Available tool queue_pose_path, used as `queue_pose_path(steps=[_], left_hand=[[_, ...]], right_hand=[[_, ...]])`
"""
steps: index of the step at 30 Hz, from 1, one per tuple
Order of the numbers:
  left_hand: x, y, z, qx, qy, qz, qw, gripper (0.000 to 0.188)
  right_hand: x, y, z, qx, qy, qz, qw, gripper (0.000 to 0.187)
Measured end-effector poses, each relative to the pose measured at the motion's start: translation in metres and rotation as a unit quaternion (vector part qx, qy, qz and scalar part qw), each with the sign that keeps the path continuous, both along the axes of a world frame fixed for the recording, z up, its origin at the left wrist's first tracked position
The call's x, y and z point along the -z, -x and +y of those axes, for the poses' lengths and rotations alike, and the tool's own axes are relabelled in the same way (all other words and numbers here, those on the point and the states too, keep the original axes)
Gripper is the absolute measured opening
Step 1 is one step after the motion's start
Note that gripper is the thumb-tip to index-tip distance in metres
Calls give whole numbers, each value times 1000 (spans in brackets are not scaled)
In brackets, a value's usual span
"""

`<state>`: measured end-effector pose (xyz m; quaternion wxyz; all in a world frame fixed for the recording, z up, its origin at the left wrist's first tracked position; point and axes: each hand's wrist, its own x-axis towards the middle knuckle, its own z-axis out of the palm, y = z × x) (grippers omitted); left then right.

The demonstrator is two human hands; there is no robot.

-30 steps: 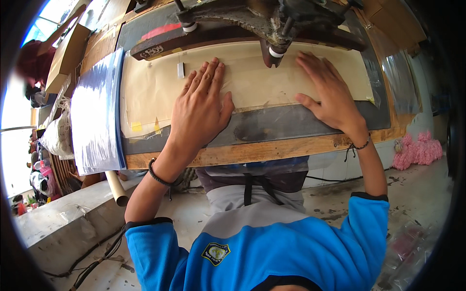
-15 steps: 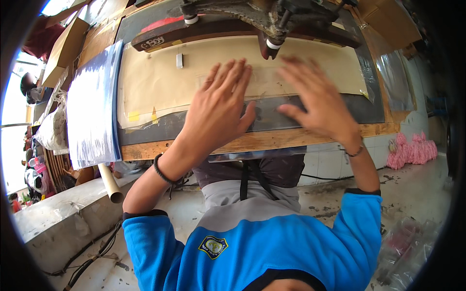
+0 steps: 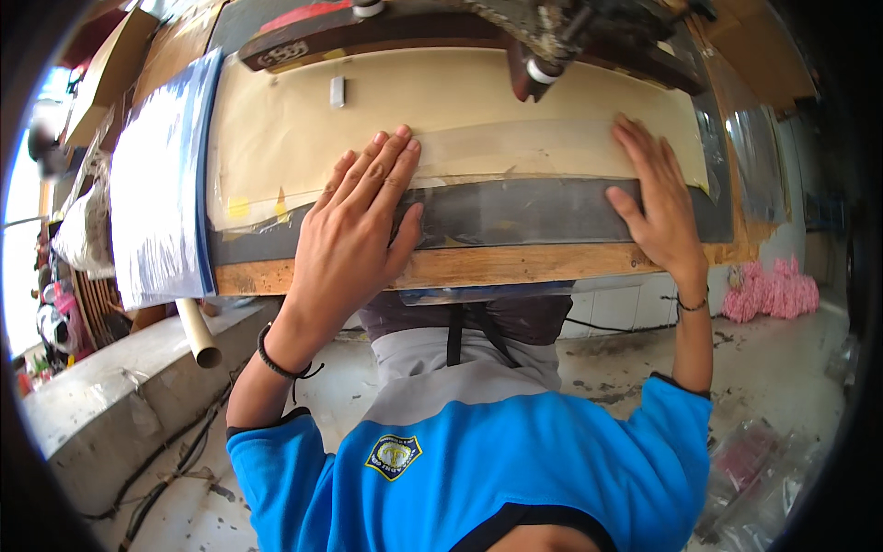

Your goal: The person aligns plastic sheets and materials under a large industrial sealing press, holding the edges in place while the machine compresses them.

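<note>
A clear plastic sheet (image 3: 524, 202) lies across a beige sheet (image 3: 276, 129) and the dark mat (image 3: 708, 212) on the wooden table. My left hand (image 3: 359, 207) rests flat at the plastic's left side, fingers stretched out toward the far edge. Over its right end, my right hand (image 3: 658, 202) lies with fingers extended and thumb apart. Neither hand grips anything. Beyond them a dark metal bar (image 3: 405, 41) spans the beige sheet, under a metal mechanism with a pointed piece (image 3: 526, 81). A small pale block (image 3: 338, 91) sits on the beige sheet.
A stack of clear plastic sheets (image 3: 166, 184) with a blue edge hangs over the table's left side. More plastic (image 3: 759, 156) lies at the right. A tube (image 3: 196, 336) sticks out below the table's left corner. Pink bundles (image 3: 773, 290) sit on the floor.
My hands have moved apart, the left one leftward and the right one rightward. The plastic sheet between them now shows more fully. The view has shifted slightly.
</note>
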<state>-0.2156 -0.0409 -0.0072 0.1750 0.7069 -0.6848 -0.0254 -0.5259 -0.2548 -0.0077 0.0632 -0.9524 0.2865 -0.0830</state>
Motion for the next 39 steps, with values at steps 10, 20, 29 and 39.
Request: queue_pose_path(steps=[10,20,29,39], left_hand=[[4,-16,28,-48,32,37,998,62],[17,16,-32,56,92,54,993,61],[5,-8,7,-28,35,39,998,53],[5,-13,13,-75,71,29,994,46]], right_hand=[[-21,8,0,26,-40,-14,999,65],[-1,-102,60,-149,-23,-52,987,68],[-2,-65,45,-92,-45,-30,994,64],[8,23,-4,70,37,-48,996,69]])
